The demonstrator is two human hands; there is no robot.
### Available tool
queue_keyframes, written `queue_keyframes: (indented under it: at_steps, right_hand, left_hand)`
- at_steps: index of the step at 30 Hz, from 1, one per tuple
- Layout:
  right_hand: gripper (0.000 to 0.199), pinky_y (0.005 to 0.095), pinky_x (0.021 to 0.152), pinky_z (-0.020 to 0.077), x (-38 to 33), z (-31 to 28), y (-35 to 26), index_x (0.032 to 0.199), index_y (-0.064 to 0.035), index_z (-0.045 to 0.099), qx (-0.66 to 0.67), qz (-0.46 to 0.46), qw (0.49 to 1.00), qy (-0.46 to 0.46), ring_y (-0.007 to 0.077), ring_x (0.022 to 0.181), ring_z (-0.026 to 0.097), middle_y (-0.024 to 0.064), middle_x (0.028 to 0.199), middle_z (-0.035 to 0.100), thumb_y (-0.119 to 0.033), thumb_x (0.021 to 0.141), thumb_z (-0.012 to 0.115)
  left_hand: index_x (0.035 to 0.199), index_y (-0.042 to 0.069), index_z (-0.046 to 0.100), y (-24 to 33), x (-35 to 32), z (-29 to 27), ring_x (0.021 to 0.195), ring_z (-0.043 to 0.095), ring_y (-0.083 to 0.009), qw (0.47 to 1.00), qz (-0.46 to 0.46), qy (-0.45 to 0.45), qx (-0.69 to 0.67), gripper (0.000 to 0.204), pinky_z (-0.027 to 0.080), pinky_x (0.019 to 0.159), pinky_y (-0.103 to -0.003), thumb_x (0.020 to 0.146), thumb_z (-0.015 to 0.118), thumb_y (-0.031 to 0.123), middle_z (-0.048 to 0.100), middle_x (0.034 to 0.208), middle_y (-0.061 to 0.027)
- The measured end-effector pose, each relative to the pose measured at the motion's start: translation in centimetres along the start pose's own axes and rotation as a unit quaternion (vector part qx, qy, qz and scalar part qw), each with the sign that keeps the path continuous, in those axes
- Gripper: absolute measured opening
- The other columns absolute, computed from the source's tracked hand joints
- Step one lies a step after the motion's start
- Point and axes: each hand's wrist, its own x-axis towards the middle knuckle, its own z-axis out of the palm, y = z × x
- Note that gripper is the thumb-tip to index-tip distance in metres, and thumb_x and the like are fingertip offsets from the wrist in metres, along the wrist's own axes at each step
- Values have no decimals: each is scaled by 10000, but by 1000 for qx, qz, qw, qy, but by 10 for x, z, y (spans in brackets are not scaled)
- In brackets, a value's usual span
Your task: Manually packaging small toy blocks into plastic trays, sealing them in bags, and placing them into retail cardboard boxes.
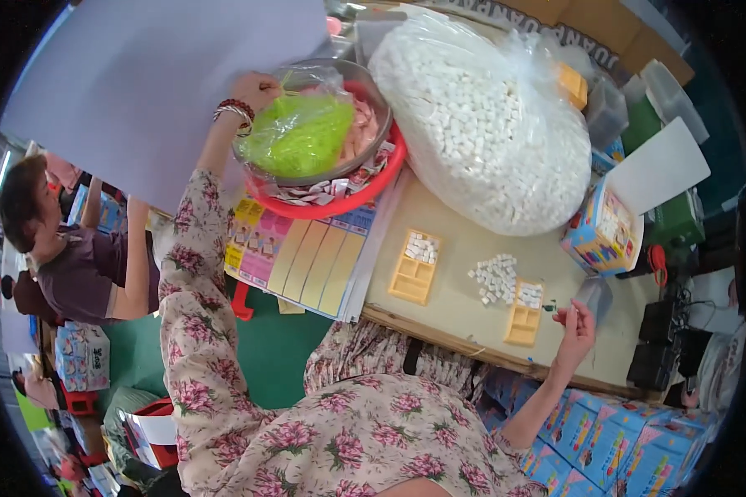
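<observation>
1. The left hand [257, 89] is at the neck of a green bag [298, 137]; whether its fingers are clamped on the plastic, I cannot tell.
2. The step in hand looks like handling that bag; the next move probably calls for a sure pinch on loose plastic.
3. Just below this hand, a grey bowl [381, 108] holds the bag and pink pieces [363, 128]; a red basin [327, 209] underneath holds packets [336, 190].
4. Farther right, a big clear bag [489, 124] bulges with white cubes.
5. The right hand [578, 327] hangs with fingers curled, grip unclear, just beside one yellow tray [520, 330]; left of it lie loose cubes [496, 279], then another tray [409, 290]. Each tray has cubes in its far compartment.
</observation>
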Motion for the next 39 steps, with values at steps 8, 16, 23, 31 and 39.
queue_keyframes:
  at_steps: [8, 16, 23, 31, 39]
  right_hand:
    - [167, 236, 669, 489, -1, 71, -31, 1019, 8, 609, -8, -8, 992, -122, 122, 710, 608, 74, 806, 641, -55, 886, 529]
    - [157, 276, 665, 490, 25, 233, -113, 975, 2, 625, -77, -326, 881, -335, 212, 732, 640, 144, 864, 649, -40, 828, 591]
    - [224, 431, 701, 496, 72, 358, -161, 981, -37, 635, -336, -377, 760, -409, 359, 848, 614, 184, 908, 636, -51, 781, 536]
    - [254, 412, 753, 507, 87, 437, -132, 928, -27, 660, -501, -305, 649, -483, 324, 890, 630, 191, 957, 641, -99, 685, 635]
    - [227, 411, 758, 521, 111, 437, -97, 835, -17, 682, -363, -388, 722, -443, 322, 888, 638, 211, 919, 649, -77, 616, 661]
  left_hand:
    - [851, 65, 689, 30, -1, 6, 696, 637, -248, 998, 23, 18, 51, 183, 501, 675, -330, 746, 666, 213, 674, 781, -112]
    - [807, 83, 683, 39, -14, 3, 705, 636, -255, 998, -20, 33, -42, 157, 486, 663, -363, 725, 652, 214, 652, 780, -124]
    - [859, 73, 675, 52, -28, 20, 727, 632, -292, 991, 50, 63, 109, 196, 494, 666, -382, 783, 612, 243, 657, 828, -135]
    - [803, 76, 652, 53, -44, 20, 753, 613, -331, 993, 59, 99, 25, 137, 478, 648, -422, 768, 596, 197, 637, 803, -150]
    - [869, 33, 636, 84, -72, 7, 573, 525, -217, 970, 125, 184, -98, 102, 427, 571, -292, 826, 594, 115, 592, 678, -130]
